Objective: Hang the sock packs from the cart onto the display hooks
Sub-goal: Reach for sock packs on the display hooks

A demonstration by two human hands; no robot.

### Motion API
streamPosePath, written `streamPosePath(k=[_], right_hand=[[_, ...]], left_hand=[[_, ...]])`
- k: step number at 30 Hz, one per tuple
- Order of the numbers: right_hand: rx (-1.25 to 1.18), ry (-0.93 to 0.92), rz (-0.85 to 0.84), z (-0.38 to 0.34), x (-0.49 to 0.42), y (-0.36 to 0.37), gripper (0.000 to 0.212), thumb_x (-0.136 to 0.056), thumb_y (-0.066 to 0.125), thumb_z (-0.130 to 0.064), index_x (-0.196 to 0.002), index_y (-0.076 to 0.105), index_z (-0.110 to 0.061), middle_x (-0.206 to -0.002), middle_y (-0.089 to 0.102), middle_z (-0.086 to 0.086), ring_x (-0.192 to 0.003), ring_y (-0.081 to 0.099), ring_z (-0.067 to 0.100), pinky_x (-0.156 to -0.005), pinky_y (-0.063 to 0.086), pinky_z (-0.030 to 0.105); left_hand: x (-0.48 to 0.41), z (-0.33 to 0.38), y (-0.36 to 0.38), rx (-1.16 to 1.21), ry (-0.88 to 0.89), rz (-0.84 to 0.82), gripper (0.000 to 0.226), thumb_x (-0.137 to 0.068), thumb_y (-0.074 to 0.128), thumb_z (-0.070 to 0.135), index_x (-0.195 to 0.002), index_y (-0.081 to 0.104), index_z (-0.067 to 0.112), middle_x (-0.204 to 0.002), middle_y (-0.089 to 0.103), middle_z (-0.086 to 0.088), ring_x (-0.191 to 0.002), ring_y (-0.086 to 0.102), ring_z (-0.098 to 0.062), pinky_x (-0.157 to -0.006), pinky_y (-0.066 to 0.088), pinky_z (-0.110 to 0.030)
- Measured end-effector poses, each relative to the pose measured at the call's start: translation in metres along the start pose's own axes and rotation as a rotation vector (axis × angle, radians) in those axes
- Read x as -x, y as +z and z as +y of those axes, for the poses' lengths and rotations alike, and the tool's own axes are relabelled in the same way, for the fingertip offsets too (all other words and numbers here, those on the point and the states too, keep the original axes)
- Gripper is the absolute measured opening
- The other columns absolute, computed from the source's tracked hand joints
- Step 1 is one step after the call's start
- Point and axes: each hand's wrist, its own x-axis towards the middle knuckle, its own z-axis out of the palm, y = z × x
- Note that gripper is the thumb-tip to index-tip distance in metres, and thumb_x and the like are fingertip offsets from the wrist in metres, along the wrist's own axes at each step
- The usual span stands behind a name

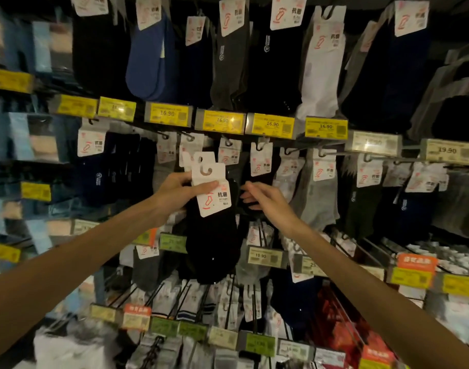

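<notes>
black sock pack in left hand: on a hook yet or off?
Off. The left hand holds the sock pack by its card, and the card's hanger hole shows no hook through it. The right hand is beside it, open.

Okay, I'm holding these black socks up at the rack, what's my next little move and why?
Probably lift the black sock pack in your left hand until its card's hole meets a hook just above. It isn't on any hook yet, and your right hand is open.

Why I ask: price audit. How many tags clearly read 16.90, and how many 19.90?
16.90 tags: 4
19.90 tags: 1
Total: 5; the pale far-right tag has blurred last digits.
</notes>
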Motion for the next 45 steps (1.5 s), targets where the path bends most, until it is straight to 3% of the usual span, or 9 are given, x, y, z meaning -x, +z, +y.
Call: streamPosePath(k=[3,7,10,16,24,31,35,39,45], right_hand=[[-0.023,-0.002,-0.101,-0.029,0.028,0.005,0.027,-0.098,0.053,-0.043,-0.121,0.058,-0.031,-0.111,0.062,0.005,-0.096,0.065,0.012,-0.084,0.056,0.032],[0.041,-0.015,0.025,-0.046,0.044,0.008,0.055,-0.084,0.075,-0.036,-0.128,0.045,-0.024,-0.115,0.061,-0.004,-0.093,0.066,0.001,-0.077,0.054,0.020],[-0.037,0.034,0.098,-0.049,0.055,-0.002,0.054,-0.081,0.079,-0.023,-0.124,0.047,-0.012,-0.108,0.066,0.000,-0.081,0.068,-0.003,-0.064,0.051,0.013],[-0.188,0.107,0.298,-0.031,0.075,-0.033,0.049,-0.079,0.080,-0.011,-0.119,0.052,-0.007,-0.108,0.071,0.008,-0.095,0.072,0.020,-0.074,0.060,0.029],[-0.338,0.083,0.598,-0.020,0.111,-0.078,0.036,-0.077,0.081,-0.007,-0.104,0.058,-0.015,-0.098,0.074,0.006,-0.085,0.074,0.019,-0.068,0.058,0.032],[-0.519,0.126,0.542,-0.018,0.126,-0.083,0.043,-0.081,0.078,-0.013,-0.120,0.061,-0.007,-0.104,0.074,0.009,-0.092,0.073,0.022,-0.070,0.058,0.033],[-0.645,0.170,0.420,-0.014,0.131,-0.081,0.039,-0.088,0.070,-0.019,-0.124,0.062,-0.008,-0.115,0.071,0.012,-0.104,0.069,0.027,-0.085,0.057,0.040],[-0.661,0.168,0.296,-0.009,0.136,-0.081,0.031,-0.092,0.064,-0.026,-0.119,0.064,-0.012,-0.107,0.071,0.009,-0.097,0.067,0.021,-0.090,0.053,0.037],[-0.683,0.168,0.242,-0.005,0.141,-0.077,0.043,-0.091,0.061,-0.032,-0.128,0.058,-0.008,-0.096,0.069,0.005,-0.086,0.066,0.017,-0.077,0.055,0.029]], left_hand=[[0.001,-0.004,0.020,-0.056,0.114,0.033,0.026,-0.083,0.076,0.021,-0.109,0.072,0.022,-0.107,0.074,0.005,-0.095,0.070,-0.005,-0.083,0.057,-0.022],[0.001,-0.001,0.047,-0.105,0.249,0.063,0.031,-0.082,0.078,0.032,-0.111,0.074,0.023,-0.105,0.074,0.012,-0.095,0.069,-0.001,-0.086,0.056,-0.023],[0.001,0.004,0.064,-0.111,0.299,0.051,0.031,-0.081,0.078,0.035,-0.110,0.075,0.022,-0.102,0.073,0.016,-0.094,0.068,0.003,-0.083,0.055,-0.019],[-0.003,-0.002,0.075,-0.160,0.357,0.014,0.019,-0.086,0.074,0.033,-0.102,0.077,0.022,-0.109,0.072,0.012,-0.110,0.061,0.000,-0.104,0.048,-0.030],[-0.010,-0.017,0.064,-0.176,0.287,-0.051,0.018,-0.091,0.068,0.010,-0.105,0.075,0.020,-0.130,0.063,0.002,-0.125,0.053,-0.014,-0.109,0.041,-0.031],[-0.002,-0.010,0.068,0.018,0.095,-0.231,0.024,-0.093,0.062,0.003,-0.098,0.073,0.025,-0.135,0.058,-0.002,-0.125,0.054,-0.027,-0.098,0.049,-0.036],[0.007,-0.005,0.072,0.150,0.027,-0.293,0.057,-0.090,0.061,-0.003,-0.128,0.056,0.040,-0.134,0.058,-0.003,-0.124,0.055,-0.027,-0.083,0.055,-0.035],[0.015,-0.004,0.073,0.263,0.022,-0.314,0.099,-0.074,0.070,0.004,-0.146,0.026,0.054,-0.136,0.060,-0.001,-0.124,0.057,-0.025,-0.100,0.047,-0.051],[0.019,-0.004,0.083,0.316,-0.077,-0.277,0.115,-0.064,0.085,0.011,-0.153,0.018,0.041,-0.125,0.068,-0.001,-0.121,0.060,-0.025,-0.107,0.042,-0.050]])
